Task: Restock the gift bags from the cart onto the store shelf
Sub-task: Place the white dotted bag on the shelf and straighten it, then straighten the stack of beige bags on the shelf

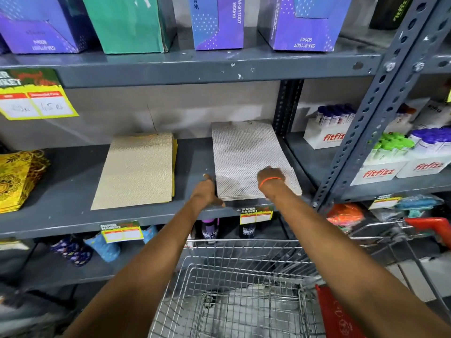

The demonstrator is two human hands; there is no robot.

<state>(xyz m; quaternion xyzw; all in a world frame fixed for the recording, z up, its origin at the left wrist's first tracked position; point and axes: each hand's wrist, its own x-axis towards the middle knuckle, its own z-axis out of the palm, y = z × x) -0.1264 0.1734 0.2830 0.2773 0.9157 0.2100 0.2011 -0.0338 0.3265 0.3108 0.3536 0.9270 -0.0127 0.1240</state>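
A stack of white dotted gift bags (246,154) lies flat on the grey middle shelf (70,181), close to the upright post. My left hand (206,191) presses against the stack's left front edge, thumb up. My right hand (272,175), with an orange band at the wrist, rests palm down on the stack's front right corner. A stack of beige patterned gift bags (136,169) lies flat to the left, with yellow edges showing under it. Gold patterned bags (17,176) sit at the far left. The wire cart (244,289) stands below my arms.
Purple and green boxes (129,23) line the upper shelf. White Fitfizz cartons (380,172) with tubes fill the bay to the right, past the perforated post (380,103). Price tags (36,103) hang from shelf edges. Bottles and pouches stand on the lower shelf. A red bag (339,313) hangs in the cart.
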